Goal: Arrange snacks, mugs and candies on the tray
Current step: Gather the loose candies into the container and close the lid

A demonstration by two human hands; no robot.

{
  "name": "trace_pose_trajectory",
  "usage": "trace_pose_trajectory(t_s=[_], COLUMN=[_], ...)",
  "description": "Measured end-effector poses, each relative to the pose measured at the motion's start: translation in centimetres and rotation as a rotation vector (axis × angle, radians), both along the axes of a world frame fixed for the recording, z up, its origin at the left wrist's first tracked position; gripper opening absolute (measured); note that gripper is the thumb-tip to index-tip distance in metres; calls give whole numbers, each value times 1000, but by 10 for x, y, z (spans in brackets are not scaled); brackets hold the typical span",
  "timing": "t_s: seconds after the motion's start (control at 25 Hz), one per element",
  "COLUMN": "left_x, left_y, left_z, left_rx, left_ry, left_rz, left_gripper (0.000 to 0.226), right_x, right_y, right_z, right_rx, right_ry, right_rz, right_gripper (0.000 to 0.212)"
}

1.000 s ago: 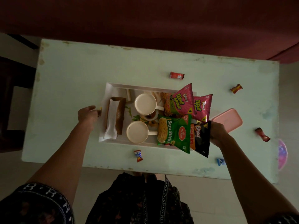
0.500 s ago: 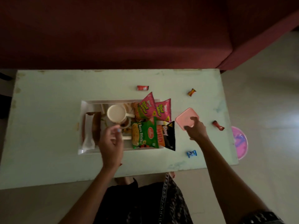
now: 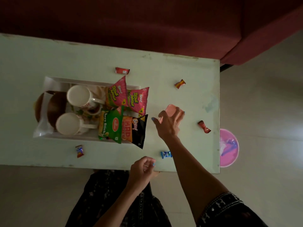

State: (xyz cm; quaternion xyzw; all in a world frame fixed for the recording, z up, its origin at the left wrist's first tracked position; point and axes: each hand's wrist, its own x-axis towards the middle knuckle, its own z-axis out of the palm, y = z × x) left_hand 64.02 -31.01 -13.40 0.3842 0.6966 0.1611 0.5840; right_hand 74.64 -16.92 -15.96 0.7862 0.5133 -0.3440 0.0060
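A white tray (image 3: 49,81) on the pale green table holds two white mugs (image 3: 78,95) (image 3: 68,123), two pink snack packets (image 3: 118,92), a green packet (image 3: 111,125) and a black-orange packet (image 3: 134,130). My right hand (image 3: 168,123) grips a small pink lid-like box (image 3: 171,110) just right of the tray, tilted up off the table. My left hand (image 3: 142,167) hovers at the table's near edge, fingers loosely curled with nothing seen in them. Loose candies lie around: red (image 3: 122,70), orange (image 3: 180,83), dark red (image 3: 204,126), blue (image 3: 166,154), striped (image 3: 79,151).
A brown wrapped item with a white napkin (image 3: 49,110) fills the tray's left end. A dark red sofa (image 3: 147,22) runs behind the table. A pink round dish (image 3: 229,148) sits on the floor past the table's right edge.
My left hand has pulled back from over the tray to the table's near edge. My right hand has closed on the pink box and tipped it up.
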Motion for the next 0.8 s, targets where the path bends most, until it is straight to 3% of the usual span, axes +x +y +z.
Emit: trace_pose_trajectory(t_s=[0.12, 0.24, 0.32, 0.36, 0.56, 0.72, 0.8], left_x=[25, 47, 59, 63, 68, 59, 54], left_y=[12, 32, 44, 49, 54, 54, 55], left_z=[-1, 1, -2, -3, -9, -15, -18], left_rx=[-214, -335, -398, -420, -351, -451, -477], left_ry=[-153, -312, -450, -506, -567, -645, -671], left_rz=[318, 495, 557, 579, 587, 718, 736], left_gripper=[21, 40, 54, 58, 69, 71, 71], right_x=[20, 42, 52, 55, 71, 90, 97], right_y=[-17, -41, -61, -69, -75, -62, -54], right_z=[5, 20, 29, 33, 39, 38, 33], right_rx=[100, 129, 46, -4, -160, -300, -317], right_ry=[30, 245, 352, 391, 622, 883, 905], right_rz=[3, -93, -200, -244, -427, -567, -570], right_gripper=[19, 52, 76, 78, 67, 56, 58])
